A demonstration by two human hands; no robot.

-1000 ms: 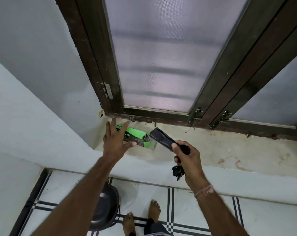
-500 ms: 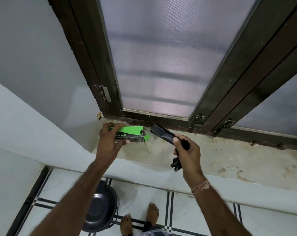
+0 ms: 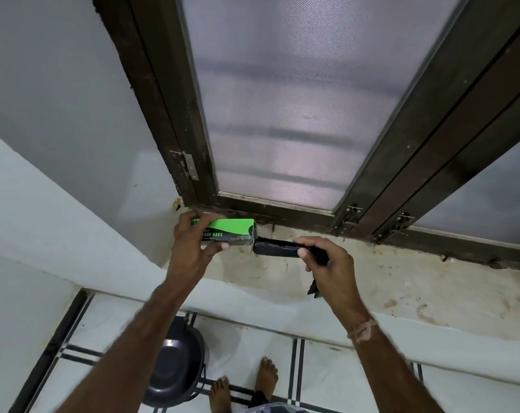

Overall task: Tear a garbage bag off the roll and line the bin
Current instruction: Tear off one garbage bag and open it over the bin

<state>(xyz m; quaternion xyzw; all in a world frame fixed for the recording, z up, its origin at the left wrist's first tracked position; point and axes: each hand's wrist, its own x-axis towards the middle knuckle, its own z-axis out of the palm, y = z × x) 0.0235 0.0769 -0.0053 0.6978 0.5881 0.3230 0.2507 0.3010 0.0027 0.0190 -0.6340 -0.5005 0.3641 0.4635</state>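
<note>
Left hand (image 3: 193,248) grips the green garbage-bag box (image 3: 227,232) at the far left corner of the window ledge (image 3: 402,281), fingers wrapped over the top, thumb underneath. Right hand (image 3: 327,260) is closed on the black bag roll (image 3: 275,248), fingers over it and thumb pressing the front. The roll lies level, its left end touching or just at the box's open end. A short black tail (image 3: 314,290) hangs below the right hand; can't tell whether it's a torn-off bag or just loose roll end. Bin (image 3: 175,365) sits on the floor below the ledge, near the bare feet, no liner visible.

Risks, my read:
- Roll looks lined up with the box mouth. If it catches on the cardboard edge, the box can crumple or slip, since the left hand only pinches it.
- Loose tail may snag or unwind more film if the roll goes in.
- If no bag has been torn off, stowing the roll leaves the bin unlined.

Versus a second ago: left hand was open, only reaching over the box; now it holds it, lifted closer to the window frame (image 3: 169,114). The roll was tilted up and apart from the box; now it's level and at the opening.
</note>
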